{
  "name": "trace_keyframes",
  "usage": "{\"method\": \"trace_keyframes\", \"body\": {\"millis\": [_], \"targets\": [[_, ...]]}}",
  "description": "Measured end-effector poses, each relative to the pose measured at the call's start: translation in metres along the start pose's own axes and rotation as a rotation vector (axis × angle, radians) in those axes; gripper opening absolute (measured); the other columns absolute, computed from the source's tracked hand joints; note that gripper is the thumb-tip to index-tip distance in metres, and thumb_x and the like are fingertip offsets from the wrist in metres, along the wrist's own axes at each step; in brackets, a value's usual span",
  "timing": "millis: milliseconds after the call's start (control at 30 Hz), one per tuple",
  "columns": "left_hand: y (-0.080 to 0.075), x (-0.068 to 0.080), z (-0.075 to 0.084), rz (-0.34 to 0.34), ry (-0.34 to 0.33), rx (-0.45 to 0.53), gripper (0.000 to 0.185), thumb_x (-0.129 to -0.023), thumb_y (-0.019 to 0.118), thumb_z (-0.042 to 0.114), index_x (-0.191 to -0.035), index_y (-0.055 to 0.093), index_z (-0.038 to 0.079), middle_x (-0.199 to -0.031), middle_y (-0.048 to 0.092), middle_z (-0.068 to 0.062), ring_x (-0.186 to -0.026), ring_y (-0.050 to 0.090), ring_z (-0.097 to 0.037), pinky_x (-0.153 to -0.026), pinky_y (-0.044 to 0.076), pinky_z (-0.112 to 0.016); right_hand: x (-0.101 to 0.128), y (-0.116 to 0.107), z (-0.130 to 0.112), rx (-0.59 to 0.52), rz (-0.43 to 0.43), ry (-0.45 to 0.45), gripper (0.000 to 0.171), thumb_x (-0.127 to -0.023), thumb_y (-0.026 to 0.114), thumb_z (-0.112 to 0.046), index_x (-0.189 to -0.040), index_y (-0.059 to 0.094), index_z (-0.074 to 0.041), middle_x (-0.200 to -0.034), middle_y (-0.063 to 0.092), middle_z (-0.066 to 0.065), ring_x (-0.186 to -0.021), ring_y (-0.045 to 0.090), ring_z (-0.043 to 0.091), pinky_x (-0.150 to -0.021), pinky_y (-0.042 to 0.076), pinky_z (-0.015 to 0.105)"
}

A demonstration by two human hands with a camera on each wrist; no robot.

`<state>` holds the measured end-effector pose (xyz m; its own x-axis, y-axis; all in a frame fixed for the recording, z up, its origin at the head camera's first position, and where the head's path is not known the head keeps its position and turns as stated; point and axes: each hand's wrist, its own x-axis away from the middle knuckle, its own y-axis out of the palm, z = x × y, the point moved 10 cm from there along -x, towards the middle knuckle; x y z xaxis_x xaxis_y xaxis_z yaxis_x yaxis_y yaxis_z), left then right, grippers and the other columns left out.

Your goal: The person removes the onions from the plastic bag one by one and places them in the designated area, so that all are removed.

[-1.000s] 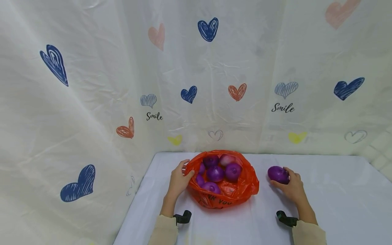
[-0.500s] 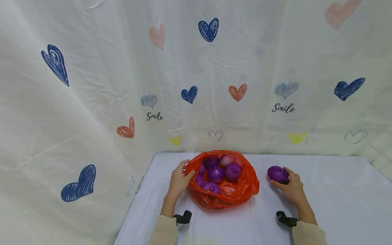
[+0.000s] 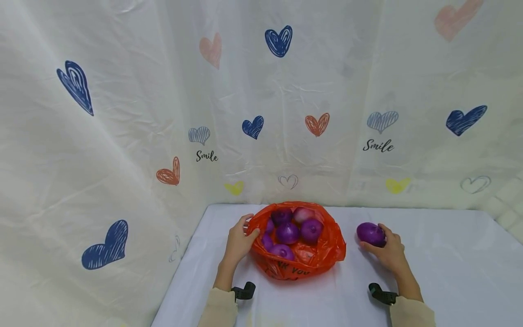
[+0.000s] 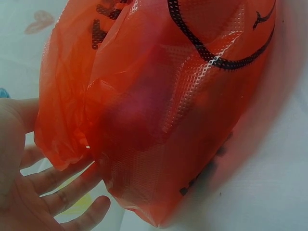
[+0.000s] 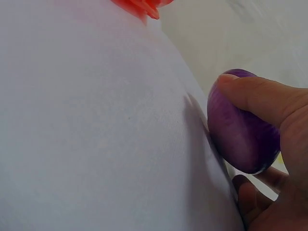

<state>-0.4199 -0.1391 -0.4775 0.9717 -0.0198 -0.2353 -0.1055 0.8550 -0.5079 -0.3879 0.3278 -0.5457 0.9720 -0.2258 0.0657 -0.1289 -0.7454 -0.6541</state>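
A red plastic bag (image 3: 302,268) with dark lettering stands wide open on the white-covered table, several purple onions (image 3: 288,232) inside it. At its left rim my left hand (image 3: 239,240) holds the plastic, thumb over the edge and fingers on the outer side. The left wrist view shows those fingers (image 4: 62,197) spread along the bag's side, partly covered by red plastic. To the right of the bag, my right hand (image 3: 391,250) grips one purple onion (image 3: 371,234) between thumb and fingers. Close up, the thumb lies across this onion's (image 5: 236,130) streaked skin, low by the tabletop.
A white curtain (image 3: 339,91) printed with hearts and "Smile" hangs behind the table (image 3: 449,268) and down its left side. Black wrist cameras (image 3: 382,293) sit on both forearms. A stretch of tabletop separates the bag from the right hand.
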Motion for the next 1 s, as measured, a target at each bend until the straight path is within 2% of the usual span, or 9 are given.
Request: {"method": "trace_keyframes", "body": {"millis": [200, 367, 600, 767, 1000], "targets": [[0.0, 0.0, 0.0, -0.004, -0.009, 0.003, 0.053, -0.096, 0.07, 0.024, -0.146, 0.054, 0.016, -0.119, 0.066, -0.012, -0.1, 0.062, -0.025, -0.084, 0.06, -0.042, 0.002, -0.002, -0.007, 0.0, 0.013, -0.031, 0.108, -0.09, 0.074, -0.05, -0.162, 0.01, -0.001, -0.148, 0.021, 0.041, -0.129, 0.027, 0.057, -0.097, 0.043, 0.072], [0.001, 0.0, 0.0, -0.008, -0.011, -0.003, 0.053, -0.096, 0.07, 0.024, -0.146, 0.054, 0.017, -0.12, 0.066, -0.013, -0.101, 0.062, -0.025, -0.084, 0.06, -0.041, 0.003, -0.005, -0.011, 0.007, 0.013, -0.042, 0.107, -0.09, 0.074, -0.049, -0.161, 0.011, 0.0, -0.15, 0.02, 0.041, -0.128, 0.029, 0.056, -0.095, 0.043, 0.071], [0.001, 0.0, -0.002, -0.008, -0.022, -0.004, 0.052, -0.097, 0.069, 0.025, -0.146, 0.054, 0.018, -0.12, 0.065, -0.012, -0.101, 0.062, -0.025, -0.084, 0.06, -0.041, 0.01, -0.021, -0.028, 0.042, 0.065, -0.095, 0.101, -0.093, 0.07, -0.051, -0.161, 0.015, -0.001, -0.149, 0.024, 0.04, -0.124, 0.033, 0.055, -0.088, 0.046, 0.067], [0.001, 0.0, -0.001, -0.008, -0.022, -0.004, 0.052, -0.097, 0.07, 0.025, -0.146, 0.054, 0.017, -0.119, 0.066, -0.012, -0.1, 0.062, -0.025, -0.084, 0.06, -0.041, 0.023, -0.037, -0.057, -0.003, 0.156, -0.174, 0.09, -0.096, 0.068, -0.045, -0.159, 0.022, 0.0, -0.147, 0.029, 0.039, -0.122, 0.035, 0.055, -0.087, 0.047, 0.065], [0.0, 0.0, -0.001, -0.004, -0.019, -0.01, 0.051, -0.096, 0.07, 0.025, -0.144, 0.055, 0.018, -0.118, 0.066, -0.012, -0.1, 0.062, -0.025, -0.084, 0.06, -0.041, 0.045, -0.046, -0.117, -0.092, 0.252, -0.326, 0.072, -0.097, 0.069, -0.029, -0.155, 0.034, -0.002, -0.143, 0.041, 0.031, -0.124, 0.047, 0.049, -0.1, 0.047, 0.066]]}}
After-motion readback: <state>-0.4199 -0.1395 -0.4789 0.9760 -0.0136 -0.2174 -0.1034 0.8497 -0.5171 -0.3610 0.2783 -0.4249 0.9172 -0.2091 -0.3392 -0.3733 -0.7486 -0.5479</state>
